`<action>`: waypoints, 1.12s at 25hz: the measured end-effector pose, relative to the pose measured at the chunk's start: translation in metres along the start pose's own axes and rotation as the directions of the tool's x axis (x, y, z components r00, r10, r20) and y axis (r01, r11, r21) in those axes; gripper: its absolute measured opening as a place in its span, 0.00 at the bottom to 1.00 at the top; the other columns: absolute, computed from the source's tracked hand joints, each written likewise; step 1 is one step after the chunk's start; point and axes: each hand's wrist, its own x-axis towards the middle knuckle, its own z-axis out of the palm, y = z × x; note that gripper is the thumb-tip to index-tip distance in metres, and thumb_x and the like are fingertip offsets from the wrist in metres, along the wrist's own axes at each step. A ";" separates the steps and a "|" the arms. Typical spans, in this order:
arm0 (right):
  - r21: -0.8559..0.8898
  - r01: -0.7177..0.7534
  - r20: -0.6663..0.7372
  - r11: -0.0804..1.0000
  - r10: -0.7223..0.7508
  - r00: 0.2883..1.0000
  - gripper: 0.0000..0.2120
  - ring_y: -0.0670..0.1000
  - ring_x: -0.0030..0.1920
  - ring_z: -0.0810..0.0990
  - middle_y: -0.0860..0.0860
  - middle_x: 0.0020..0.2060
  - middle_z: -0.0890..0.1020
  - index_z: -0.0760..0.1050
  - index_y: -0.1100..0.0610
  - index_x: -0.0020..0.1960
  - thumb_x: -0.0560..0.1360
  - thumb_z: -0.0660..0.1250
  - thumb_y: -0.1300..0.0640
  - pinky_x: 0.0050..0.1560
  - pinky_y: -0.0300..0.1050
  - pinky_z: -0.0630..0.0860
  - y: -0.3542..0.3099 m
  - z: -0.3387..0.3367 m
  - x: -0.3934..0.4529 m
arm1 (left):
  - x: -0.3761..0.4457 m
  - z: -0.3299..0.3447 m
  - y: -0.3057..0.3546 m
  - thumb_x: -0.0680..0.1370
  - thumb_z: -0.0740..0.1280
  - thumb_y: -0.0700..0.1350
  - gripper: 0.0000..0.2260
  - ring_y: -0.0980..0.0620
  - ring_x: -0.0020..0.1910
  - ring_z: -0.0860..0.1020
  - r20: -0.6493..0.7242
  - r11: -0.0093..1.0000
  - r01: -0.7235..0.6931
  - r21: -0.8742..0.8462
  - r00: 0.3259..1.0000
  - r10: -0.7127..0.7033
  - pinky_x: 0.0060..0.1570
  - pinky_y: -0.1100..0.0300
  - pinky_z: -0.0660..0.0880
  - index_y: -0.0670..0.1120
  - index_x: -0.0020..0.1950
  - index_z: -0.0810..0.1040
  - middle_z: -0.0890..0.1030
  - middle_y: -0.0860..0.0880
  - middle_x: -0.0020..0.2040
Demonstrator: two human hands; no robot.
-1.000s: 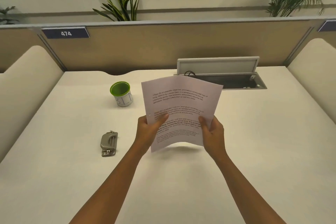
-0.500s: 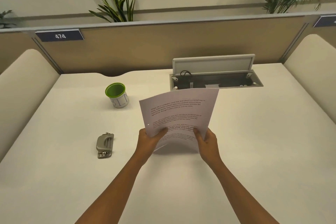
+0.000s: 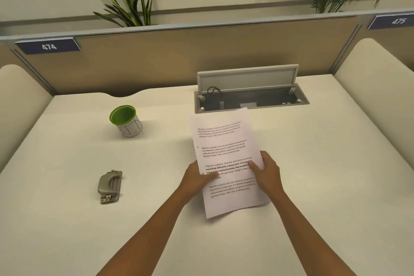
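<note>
A thin stack of white printed sheets (image 3: 224,141) lies low over the white desk (image 3: 324,163), its far edge reaching the cable tray. My left hand (image 3: 197,177) holds the stack's left edge with the thumb on top of the text. My right hand (image 3: 267,172) holds the right edge the same way. The fingers beneath the paper are hidden.
A grey metal hole punch (image 3: 109,186) lies left of my hands. A white cup with a green inside (image 3: 125,121) stands further back on the left. An open cable tray with a raised lid (image 3: 251,98) is set into the desk behind the paper. Beige partitions enclose the desk.
The sheets, held upright above the desk a second ago, have come down toward me and now lie nearly flat on the desk. Both hands kept their hold on the edges.
</note>
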 end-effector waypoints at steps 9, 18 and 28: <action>-0.181 -0.196 -0.176 0.964 0.164 0.971 0.19 0.61 0.62 0.79 0.59 0.61 0.82 0.74 0.63 0.67 0.77 0.71 0.61 0.63 0.52 0.75 0.053 -0.075 0.041 | 0.029 0.082 -0.012 0.70 0.79 0.50 0.46 0.51 0.66 0.71 0.002 0.891 -0.075 0.448 0.997 0.083 0.65 0.56 0.66 0.50 0.81 0.54 0.73 0.51 0.65; -0.292 -0.294 -0.364 0.910 0.178 0.914 0.25 0.63 0.68 0.74 0.61 0.69 0.74 0.69 0.61 0.73 0.77 0.69 0.63 0.68 0.57 0.69 0.062 -0.118 0.072 | 0.064 0.135 -0.016 0.76 0.62 0.69 0.43 0.47 0.81 0.33 0.323 0.492 -0.317 0.811 0.943 0.077 0.75 0.40 0.29 0.56 0.83 0.45 0.38 0.55 0.83; -0.525 -0.209 -0.157 0.825 0.147 0.977 0.42 0.56 0.82 0.43 0.53 0.82 0.49 0.55 0.50 0.81 0.75 0.66 0.35 0.79 0.60 0.38 0.085 -0.088 0.078 | 0.089 0.156 -0.010 0.70 0.58 0.77 0.49 0.54 0.77 0.27 0.239 0.541 -0.215 0.813 0.971 0.026 0.68 0.35 0.22 0.58 0.82 0.38 0.32 0.61 0.79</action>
